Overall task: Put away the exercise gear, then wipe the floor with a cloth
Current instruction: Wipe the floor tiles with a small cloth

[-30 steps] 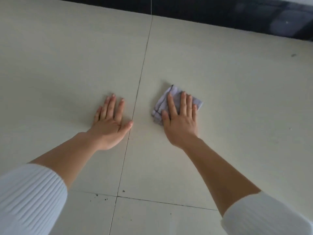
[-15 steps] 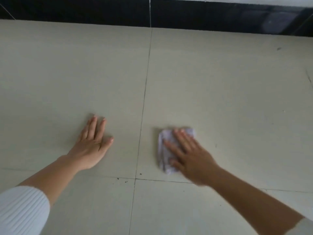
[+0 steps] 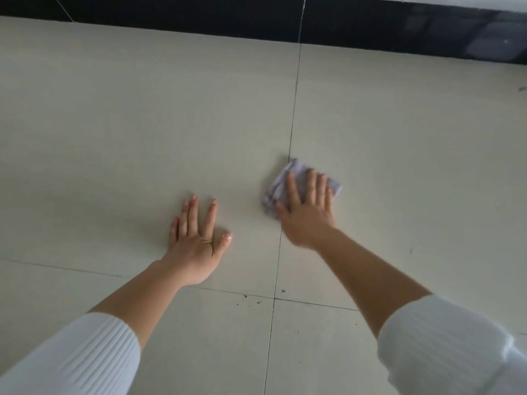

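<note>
A small folded pale lilac cloth [image 3: 281,182] lies on the cream tiled floor [image 3: 142,124], straddling a grout line. My right hand [image 3: 306,212] presses flat on top of it, fingers spread, covering most of the cloth. My left hand [image 3: 199,240] rests flat on the bare tile to the left, palm down, fingers apart, holding nothing. Both forearms are bare below white ribbed sleeves. No exercise gear is in view.
A black skirting band [image 3: 256,21] runs along the far edge of the floor. Dark specks of dirt [image 3: 251,300] sit near the grout crossing between my arms. Tiles stretch out on both sides.
My right hand has pushed the cloth forward and turned it, from near the grout crossing to farther up the tile. The left hand stays planted on the floor; the view has shifted.
</note>
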Demonstrator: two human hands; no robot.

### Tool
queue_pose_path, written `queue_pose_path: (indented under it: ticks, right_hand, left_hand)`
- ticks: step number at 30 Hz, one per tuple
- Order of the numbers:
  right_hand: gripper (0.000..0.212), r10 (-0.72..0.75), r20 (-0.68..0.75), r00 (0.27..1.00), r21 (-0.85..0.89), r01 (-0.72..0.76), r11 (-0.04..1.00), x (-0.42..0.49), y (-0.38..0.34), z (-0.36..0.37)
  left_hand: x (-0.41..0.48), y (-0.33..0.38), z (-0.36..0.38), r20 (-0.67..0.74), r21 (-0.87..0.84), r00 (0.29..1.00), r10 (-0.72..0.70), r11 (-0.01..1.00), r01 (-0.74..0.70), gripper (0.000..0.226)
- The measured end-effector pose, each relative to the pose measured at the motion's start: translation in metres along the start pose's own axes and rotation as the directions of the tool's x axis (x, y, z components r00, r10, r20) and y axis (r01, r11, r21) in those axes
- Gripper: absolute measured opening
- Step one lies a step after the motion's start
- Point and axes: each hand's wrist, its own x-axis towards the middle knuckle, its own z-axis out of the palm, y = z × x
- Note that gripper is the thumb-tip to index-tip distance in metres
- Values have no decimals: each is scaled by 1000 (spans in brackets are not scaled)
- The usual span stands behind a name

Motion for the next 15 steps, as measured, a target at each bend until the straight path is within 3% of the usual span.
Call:
queue_pose_path:
  ticks: [5,8,9,11,13,15]
  right_hand:
    - [69,-366,91,926,-200,377,905,-75,-1,36]
    - [67,-400,38,916,-273,395,877,-88,32,29]
    - [68,-333,35,942,-269,330,905,-83,45,23]
    - [71,-63,-13,998,-189,59,980,-67,72,6]
    - [73,196,-90,976,-83,-204,976,-49,100,-10]
    - [73,376,-98,921,32,-375,926,-34,119,-20]
  left_hand:
    - [2,2,-1,20,15,999,-30,999,30,70]
    - [3,1,-1,24,13,999,-23,1000,23,70]
    - [3,1,0,26,15,999,-19,1000,19,70]
    - [4,0,0,38,21,999,-11,1000,10,70]
    - [4,-1,-1,51,11,999,-4,1000,4,70]
    - [4,-1,-1,53,1,999,0,1000,0,70]
